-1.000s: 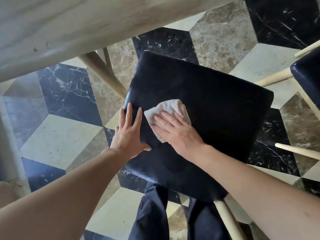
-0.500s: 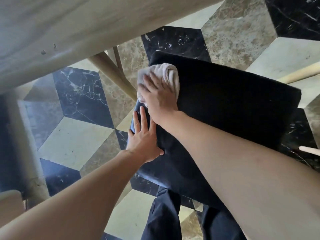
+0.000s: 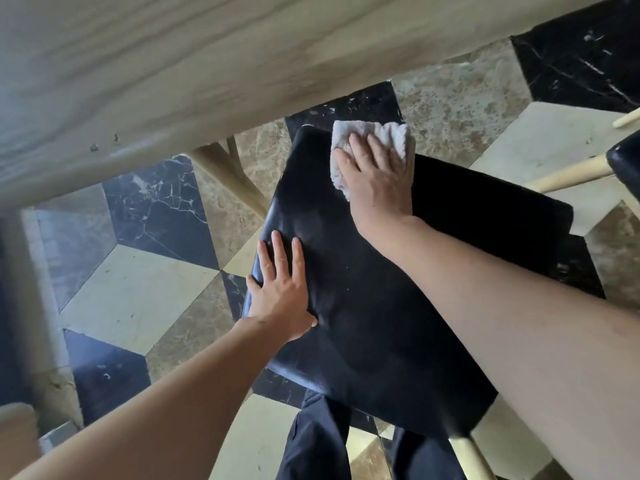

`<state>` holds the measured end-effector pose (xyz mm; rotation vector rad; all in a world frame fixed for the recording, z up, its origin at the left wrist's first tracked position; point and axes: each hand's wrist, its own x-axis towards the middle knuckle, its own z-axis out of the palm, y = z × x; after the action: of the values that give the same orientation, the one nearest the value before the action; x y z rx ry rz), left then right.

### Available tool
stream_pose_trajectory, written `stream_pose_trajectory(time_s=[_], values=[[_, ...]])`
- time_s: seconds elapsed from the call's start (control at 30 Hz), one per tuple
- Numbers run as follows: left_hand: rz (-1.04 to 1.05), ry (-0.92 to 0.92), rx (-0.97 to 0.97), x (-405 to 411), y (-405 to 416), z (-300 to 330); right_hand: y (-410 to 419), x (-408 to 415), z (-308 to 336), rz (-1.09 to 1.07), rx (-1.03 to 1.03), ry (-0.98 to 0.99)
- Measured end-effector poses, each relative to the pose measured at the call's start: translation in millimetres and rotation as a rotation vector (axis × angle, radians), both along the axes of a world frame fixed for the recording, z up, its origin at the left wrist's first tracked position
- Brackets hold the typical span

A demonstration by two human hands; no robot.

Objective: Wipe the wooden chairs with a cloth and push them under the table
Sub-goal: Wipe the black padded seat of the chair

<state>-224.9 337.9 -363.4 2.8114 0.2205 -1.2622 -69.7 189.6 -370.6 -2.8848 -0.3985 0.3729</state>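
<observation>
While pressed flat on a folded white cloth [image 3: 372, 140], fingers straight and spread, not curled round it: right hand [image 3: 375, 178], at the far edge of the black padded seat [image 3: 398, 306] of the chair. Cloth partly over that far edge, touching the seat, its top and right side showing past the fingertips. Left hand [image 3: 282, 292] laid flat and relaxed on the seat's left edge, fingers straight and pointing away, thumb on the padding, gripping nothing. Seat out from under the pale wooden table [image 3: 173, 81], whose edge runs across the top of the view just beyond the cloth. Light wooden chair legs [image 3: 225, 171] slanting down below the table edge, left of the seat. Part of a second chair [image 3: 627, 161] with the same black seat and pale rails at the right border. Underneath, a marble floor [image 3: 138, 299] in black, cream and brown tiles. Dark trouser legs [image 3: 311, 441] at the bottom, just behind the seat's near edge.
</observation>
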Motion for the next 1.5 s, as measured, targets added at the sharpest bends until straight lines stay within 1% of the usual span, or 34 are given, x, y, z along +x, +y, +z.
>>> stream_pose_trajectory(time_s=[0.1,0.17,0.27,0.37,0.43,0.57,0.73,0.87,0.93,1.03,1.1,1.17,1.23,1.33,1.4,1.5], values=[[0.007,-0.027,-0.016,2.3,3.6,0.1,0.0,-14.2,5.1,-0.092,0.033,0.05],[0.023,-0.03,-0.028,-0.2,5.3,1.0,-14.2,-29.4,7.4,-0.055,0.011,0.088],[0.02,-0.045,-0.012,1.0,1.4,2.4,-67.3,-48.1,6.7,0.013,-0.054,0.082],[0.079,-0.056,0.0,1.8,-10.0,9.6,-128.2,-62.2,8.1,-0.016,-0.104,0.087],[0.098,-0.075,-0.059,-2.3,-24.8,15.3,-160.1,-72.3,12.0,-0.06,-0.117,0.098],[0.015,-0.16,-0.195,-0.6,-82.3,25.0,-207.5,-79.3,19.4,-0.056,-0.156,0.142],[-0.048,-0.182,-0.243,22.1,-144.6,26.4,-226.9,-72.7,22.7,0.064,-0.13,0.127],[-0.118,-0.182,-0.235,26.6,-171.6,23.6,-236.0,-88.9,26.1,0.131,-0.126,0.217],[-0.112,-0.167,-0.225,21.8,-176.3,23.4,-237.2,-111.4,23.7,0.198,-0.121,0.217],[-0.096,-0.146,-0.22,7.0,-178.2,23.8,-237.9,-157.8,19.1,0.267,0.017,0.093],[-0.102,-0.136,-0.218,-6.7,-177.7,23.7,-238.5,-193.4,13.3,0.325,0.06,0.027],[-0.114,-0.14,-0.222,-21.0,-176.6,21.8,-237.5,-223.6,11.0,0.398,0.047,0.032],[-0.133,-0.148,-0.229,-35.3,-175.2,18.9,-234.8,-248.8,8.5,0.427,0.041,0.05],[-0.156,-0.152,-0.237,-48.1,-174.0,13.6,-236.8,-276.7,2.2,0.469,0.105,0.061],[-0.148,-0.155,-0.251,-48.0,-174.1,12.8,-245.2,-284.7,-2.2,0.534,0.142,0.072],[-0.137,-0.15,-0.253,-43.3,-172.2,14.6,-260.3,-270.3,-7.9,0.65,0.162,0.078]])
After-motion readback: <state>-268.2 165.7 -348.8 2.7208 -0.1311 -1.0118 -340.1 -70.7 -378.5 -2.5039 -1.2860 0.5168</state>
